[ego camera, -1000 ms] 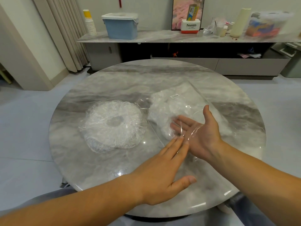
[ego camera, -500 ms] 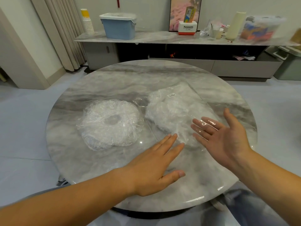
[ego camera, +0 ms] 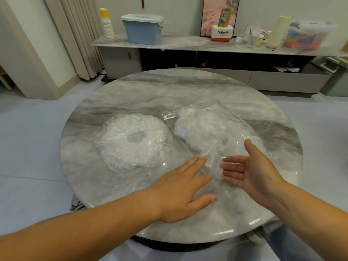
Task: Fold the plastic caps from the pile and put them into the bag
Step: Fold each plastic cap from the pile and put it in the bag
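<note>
Two hands are out over the round marble desk [ego camera: 169, 87], and neither grasps anything. Your left hand [ego camera: 180, 189] lies palm down, its fingers [ego camera: 195, 163] straight and released. The tips reach the near left edge of the clear bag [ego camera: 216, 129]; you cannot tell from this view whether they press the film or sit just over it.

Your right hand [ego camera: 252, 170] is turned palm up and toward the left one, thumb raised, its fingers stretched out loose and pointing left. Shiny film curves around those fingertips at the near end of the bag, but it is unclear whether they are inside it or under it.

The bag lies flat on the right half of the desk, with a crumpled white mass of caps inside and a small white label near its far corner. The pile of plastic caps [ego camera: 133, 142] sits just left of the bag, a round ruffled ring with a hollow middle, touched by neither hand.

Behind the desk, a long sideboard [ego camera: 188, 44] carries a blue lidded box [ego camera: 143, 31], a stack of paper cups [ego camera: 107, 25] and a white and red Panasonic box [ego camera: 222, 34].
</note>
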`<action>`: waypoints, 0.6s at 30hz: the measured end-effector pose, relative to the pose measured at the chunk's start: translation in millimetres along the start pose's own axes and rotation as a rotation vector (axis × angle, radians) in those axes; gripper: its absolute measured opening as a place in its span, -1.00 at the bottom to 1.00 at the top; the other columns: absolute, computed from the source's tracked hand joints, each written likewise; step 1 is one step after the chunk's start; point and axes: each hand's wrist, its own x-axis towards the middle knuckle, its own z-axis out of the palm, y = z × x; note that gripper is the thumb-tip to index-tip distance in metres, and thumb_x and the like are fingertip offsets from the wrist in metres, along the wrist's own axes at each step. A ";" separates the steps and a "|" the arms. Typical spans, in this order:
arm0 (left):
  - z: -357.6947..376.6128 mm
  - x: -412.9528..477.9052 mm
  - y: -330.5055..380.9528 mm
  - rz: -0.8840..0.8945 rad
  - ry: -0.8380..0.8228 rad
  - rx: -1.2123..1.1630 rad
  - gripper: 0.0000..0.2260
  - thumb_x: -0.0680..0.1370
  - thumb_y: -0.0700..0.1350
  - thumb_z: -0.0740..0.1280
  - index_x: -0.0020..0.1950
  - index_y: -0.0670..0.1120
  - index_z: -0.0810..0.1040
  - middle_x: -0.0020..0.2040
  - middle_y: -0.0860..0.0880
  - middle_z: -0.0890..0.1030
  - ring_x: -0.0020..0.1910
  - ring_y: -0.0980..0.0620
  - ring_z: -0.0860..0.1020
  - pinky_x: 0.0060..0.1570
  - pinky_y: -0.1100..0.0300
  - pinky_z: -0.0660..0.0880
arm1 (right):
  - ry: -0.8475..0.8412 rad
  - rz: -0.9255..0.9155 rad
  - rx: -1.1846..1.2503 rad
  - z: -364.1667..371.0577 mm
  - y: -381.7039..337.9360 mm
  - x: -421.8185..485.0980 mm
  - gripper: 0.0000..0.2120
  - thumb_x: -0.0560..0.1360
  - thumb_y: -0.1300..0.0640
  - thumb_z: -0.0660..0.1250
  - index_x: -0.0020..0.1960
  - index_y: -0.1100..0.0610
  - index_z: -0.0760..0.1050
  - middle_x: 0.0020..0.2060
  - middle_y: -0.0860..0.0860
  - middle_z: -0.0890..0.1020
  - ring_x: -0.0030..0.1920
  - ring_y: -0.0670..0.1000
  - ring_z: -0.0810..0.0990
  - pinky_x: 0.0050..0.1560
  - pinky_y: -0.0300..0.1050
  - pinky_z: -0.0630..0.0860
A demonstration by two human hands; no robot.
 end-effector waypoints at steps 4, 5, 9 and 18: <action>2.0 -0.8 -0.5 -0.013 -0.052 0.020 -0.33 0.63 0.34 -0.04 0.66 0.06 -0.07 0.62 0.12 -0.31 0.55 0.22 -0.36 0.58 0.16 -0.15 | -0.169 0.068 0.169 9.6 -7.9 10.0 -0.10 0.56 -0.46 0.04 0.41 0.34 0.41 0.31 0.30 0.55 0.41 0.29 0.44 0.48 0.20 0.33; 2.2 -1.1 -0.9 -0.017 -0.052 0.021 -0.32 0.63 0.34 -0.05 0.66 0.05 -0.08 0.62 0.12 -0.31 0.55 0.23 -0.36 0.58 0.16 -0.15 | -0.181 0.052 0.206 10.9 -10.4 14.1 -0.08 0.54 -0.48 0.04 0.44 0.34 0.38 0.34 0.29 0.53 0.47 0.27 0.38 0.52 0.19 0.27; 3.1 -1.8 -2.1 -0.023 -0.065 0.026 -0.32 0.63 0.35 -0.05 0.66 0.04 -0.08 0.62 0.13 -0.31 0.56 0.21 -0.34 0.59 0.13 -0.13 | -0.192 -0.009 0.167 5.5 -6.5 20.1 -0.15 0.58 -0.43 0.02 0.45 0.30 0.40 0.31 0.20 0.59 0.47 0.19 0.40 0.55 0.14 0.24; -5.9 -8.8 -12.9 -0.023 0.081 0.026 -0.37 0.65 0.29 -0.01 0.65 0.07 -0.03 0.65 0.09 -0.16 0.61 0.17 -0.18 0.55 0.24 -0.13 | 0.179 -0.487 -0.419 -0.3 -4.1 -15.2 -0.73 0.65 0.00 0.23 -0.07 0.16 0.57 -0.16 0.11 0.68 -0.06 0.11 0.67 0.02 0.14 0.64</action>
